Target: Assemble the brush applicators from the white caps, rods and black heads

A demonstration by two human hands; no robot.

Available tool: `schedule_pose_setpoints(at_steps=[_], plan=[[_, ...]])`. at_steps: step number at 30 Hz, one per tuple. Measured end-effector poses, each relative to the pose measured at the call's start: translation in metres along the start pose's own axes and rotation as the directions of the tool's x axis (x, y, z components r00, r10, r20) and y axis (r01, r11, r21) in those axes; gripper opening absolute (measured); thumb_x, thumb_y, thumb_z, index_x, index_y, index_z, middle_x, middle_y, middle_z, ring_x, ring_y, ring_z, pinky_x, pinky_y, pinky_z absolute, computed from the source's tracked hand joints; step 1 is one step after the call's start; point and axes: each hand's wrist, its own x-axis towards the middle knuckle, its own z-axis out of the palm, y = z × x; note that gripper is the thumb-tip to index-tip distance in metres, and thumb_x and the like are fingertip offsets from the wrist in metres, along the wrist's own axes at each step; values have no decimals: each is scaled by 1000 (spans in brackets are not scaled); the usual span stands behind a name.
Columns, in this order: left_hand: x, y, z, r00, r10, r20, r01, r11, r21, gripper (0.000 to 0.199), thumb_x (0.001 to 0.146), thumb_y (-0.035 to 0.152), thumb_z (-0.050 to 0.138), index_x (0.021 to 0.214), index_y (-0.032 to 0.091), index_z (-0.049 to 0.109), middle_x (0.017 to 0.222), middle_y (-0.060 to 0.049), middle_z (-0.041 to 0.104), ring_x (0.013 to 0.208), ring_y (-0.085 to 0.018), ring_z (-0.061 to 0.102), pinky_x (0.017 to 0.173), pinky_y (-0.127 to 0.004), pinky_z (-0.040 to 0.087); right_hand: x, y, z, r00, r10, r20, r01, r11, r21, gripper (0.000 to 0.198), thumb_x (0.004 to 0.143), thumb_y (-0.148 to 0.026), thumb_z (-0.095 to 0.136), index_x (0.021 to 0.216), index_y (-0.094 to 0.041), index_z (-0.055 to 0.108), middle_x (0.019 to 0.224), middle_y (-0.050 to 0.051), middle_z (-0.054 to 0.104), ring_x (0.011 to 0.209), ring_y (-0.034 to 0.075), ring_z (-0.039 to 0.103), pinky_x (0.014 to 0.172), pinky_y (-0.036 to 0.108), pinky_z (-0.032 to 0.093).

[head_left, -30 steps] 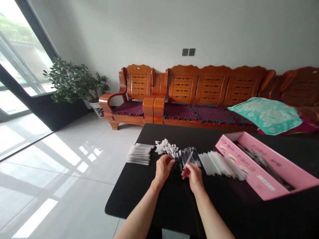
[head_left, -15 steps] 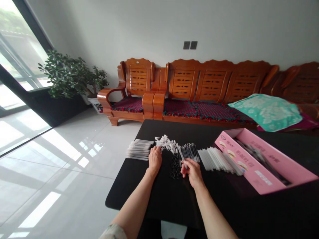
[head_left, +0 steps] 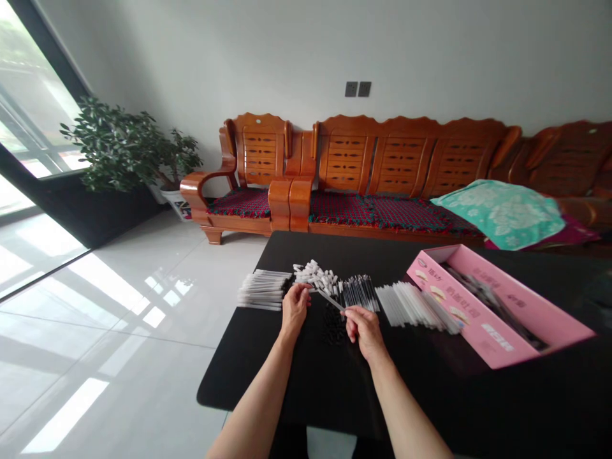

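Pale tube (head_left: pixel 331 301), pinched in my right hand (head_left: pixel 365 326), is slanting forward-left, its far end pointing toward my nearby left hand (head_left: pixel 295 307), whose grip I cannot tell.

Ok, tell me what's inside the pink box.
Inside the pink box, a dark greyish heap shows, too blurred to identify; the near wall covers whatever lies lower down.

head view | head-worn | faces forward, down | black table (head_left: pixel 329 386) near | wooden sofa (head_left: pixel 405 159) farther
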Motion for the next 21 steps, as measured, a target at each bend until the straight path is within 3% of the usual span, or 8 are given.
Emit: schedule_pose_setpoints(at_steps=[7,21], plan=[[1,-1,4,1000,4,30,0,992,-125,35,87,47,58,95,14,69,75,-3,62,62,-12,57,55,-20,48,0,1,-2,1000,11,9,-10,999,-35,22,73,-35,71,71,-13,68,40,-8,42,32,7,37,28,17,24],[4,5,3,997,55,57,-54,998,-13,32,90,43,54,91,15,69,71,-1,56,58,-10,51,55,-20,44,1,0,0,1000,19,16,-18,998,-59,21,73,-34,69,71,-13,67,39,-9,41,31,6,34,28,17,21]])
